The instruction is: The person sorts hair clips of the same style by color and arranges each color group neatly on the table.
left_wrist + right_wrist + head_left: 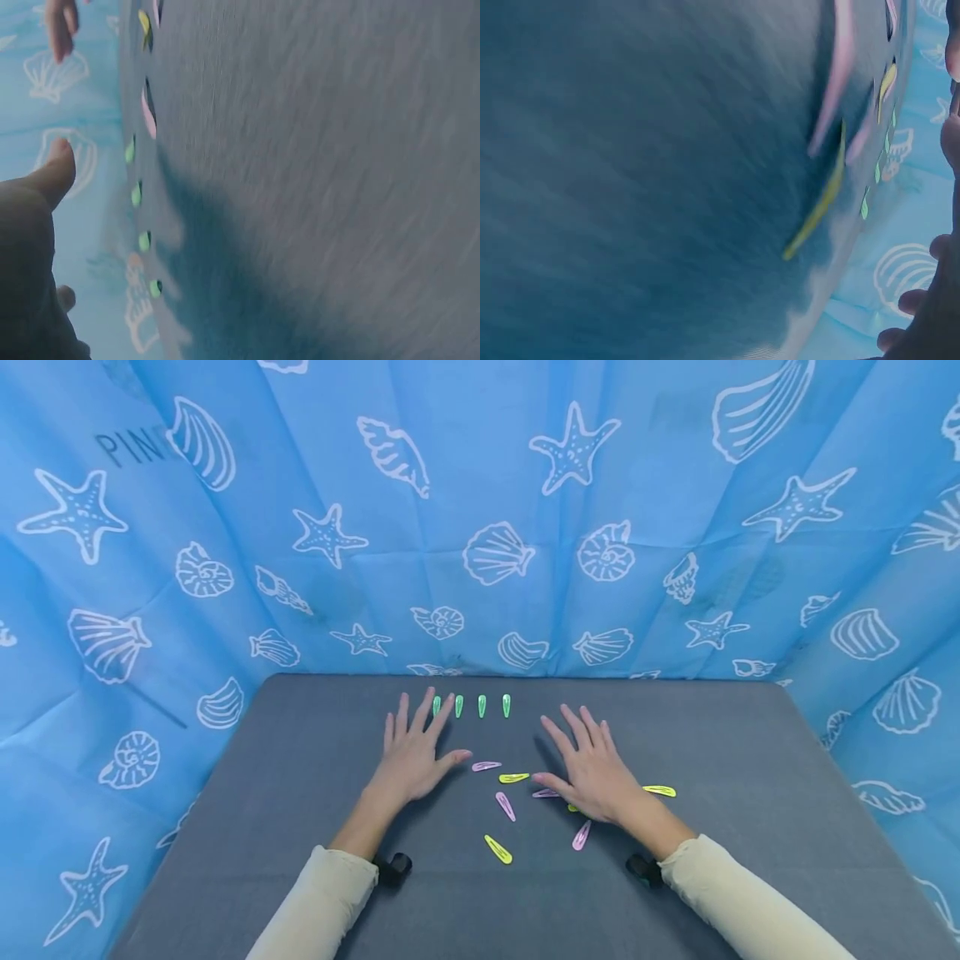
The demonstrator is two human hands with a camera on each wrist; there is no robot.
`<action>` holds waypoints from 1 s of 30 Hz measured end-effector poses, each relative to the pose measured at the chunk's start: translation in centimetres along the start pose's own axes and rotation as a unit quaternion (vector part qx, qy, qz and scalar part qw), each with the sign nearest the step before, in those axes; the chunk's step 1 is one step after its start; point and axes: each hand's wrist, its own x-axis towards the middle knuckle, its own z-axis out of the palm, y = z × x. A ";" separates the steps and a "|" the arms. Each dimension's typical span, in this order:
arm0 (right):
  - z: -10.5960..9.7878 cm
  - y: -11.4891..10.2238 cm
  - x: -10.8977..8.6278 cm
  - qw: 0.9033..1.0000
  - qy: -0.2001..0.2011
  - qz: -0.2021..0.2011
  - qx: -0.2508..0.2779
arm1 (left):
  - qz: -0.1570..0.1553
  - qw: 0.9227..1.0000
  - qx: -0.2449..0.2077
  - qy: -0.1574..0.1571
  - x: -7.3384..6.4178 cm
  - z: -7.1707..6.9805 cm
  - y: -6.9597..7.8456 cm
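Note:
My left hand (412, 762) hovers with spread, straight fingers over the left half of the table, its fingertips partly covering the leftmost green snap hair clip (437, 707). The thumb ends beside a lilac hair clip (486, 766). Spread in the same way, my right hand (598, 775) hangs over scattered clips, overlapping another lilac one (545, 793) and a yellow one (572, 808). Neither hand holds anything. In the left wrist view, the left hand (26, 247) casts a shadow on the table; the right wrist view shows the right hand (930, 307) at its edge.
Several green clips (482, 707) stand in a row near the back of the grey table (300, 793). Yellow clips (498, 849) (660, 791) and lilac clips (506, 806) (581, 835) lie loose between and near the hands. A blue curtain (450, 527) with shells surrounds the table.

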 end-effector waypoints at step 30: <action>-0.7 1.9 -1.4 0.960 -0.118 -0.003 0.254 | -0.031 0.980 -0.195 -0.013 -1.0 3.2 3.3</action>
